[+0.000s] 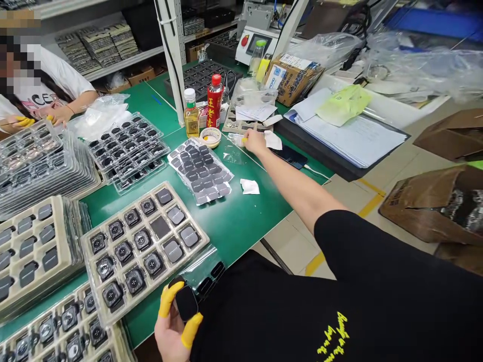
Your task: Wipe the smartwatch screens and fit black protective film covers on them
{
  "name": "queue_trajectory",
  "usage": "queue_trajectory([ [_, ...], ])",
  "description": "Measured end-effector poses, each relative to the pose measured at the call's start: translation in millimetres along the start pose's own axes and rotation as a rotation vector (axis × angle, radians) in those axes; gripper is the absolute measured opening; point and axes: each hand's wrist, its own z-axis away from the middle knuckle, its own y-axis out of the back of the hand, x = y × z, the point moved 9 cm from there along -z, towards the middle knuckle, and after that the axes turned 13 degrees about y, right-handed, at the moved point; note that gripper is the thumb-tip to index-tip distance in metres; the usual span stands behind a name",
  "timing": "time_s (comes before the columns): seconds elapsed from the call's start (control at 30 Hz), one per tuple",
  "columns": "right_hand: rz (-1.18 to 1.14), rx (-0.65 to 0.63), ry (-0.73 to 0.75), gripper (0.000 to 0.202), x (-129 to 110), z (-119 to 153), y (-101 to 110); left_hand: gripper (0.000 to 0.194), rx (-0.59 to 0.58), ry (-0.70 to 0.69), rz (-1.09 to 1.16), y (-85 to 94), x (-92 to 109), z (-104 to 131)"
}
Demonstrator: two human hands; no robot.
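**Four grey squares in, one bay bare, one watch in the fingers**

Here on the green worktop (pixel 236 223), the beige tray (pixel 97 284) tells the score: four bays show grey printed squares, ten show watches (pixel 135 280) with round backs up, and one bay lies bare. By my reading, the grey four look finished, the ten wait, and the square watch (pixel 186 303) in hand is the piece under way.

And that piece sits at the worktop's near edge, pinched between the yellow-sheathed thumb and finger of the left hand (pixel 176 318). The right hand (pixel 256 142) stretches far across, near a white scrap (pixel 273 140); I can't tell whether its fingers grip anything.

Tough to make out: the held watch's underside is out of sight, the left hand partly blocks a clear strip (pixel 207 281), print on the grey squares is too small, and the lower-left tray (pixel 53 301) runs out of frame.
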Motion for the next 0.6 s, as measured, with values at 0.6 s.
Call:
queue_trajectory([
  [0.6, 0.02, -0.024, 0.34, 0.02, 33.8, 220.0, 0.1, 0.072, -0.004, -0.147, -0.114, -38.0, 54.6, -16.1],
])
